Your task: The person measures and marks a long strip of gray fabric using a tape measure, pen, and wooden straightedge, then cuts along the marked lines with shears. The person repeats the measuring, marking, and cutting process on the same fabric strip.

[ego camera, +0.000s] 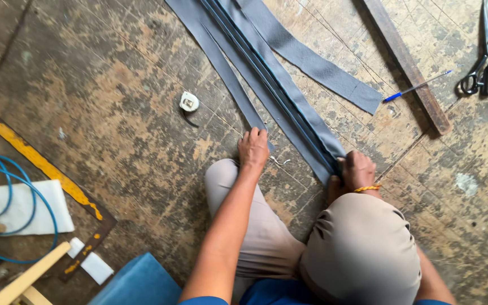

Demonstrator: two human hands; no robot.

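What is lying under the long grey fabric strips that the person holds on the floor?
Under the grey fabric strips only the worn wooden floor shows. The left hand presses one strip's end; the right hand grips the bundled ends. Anything beneath the fabric itself is covered.

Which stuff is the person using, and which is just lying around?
In use: long grey fabric strips, pressed by left hand, gripped by right hand.
Lying about: black-handled scissors, blue pen, small white tape measure, blue hose, wooden slat.
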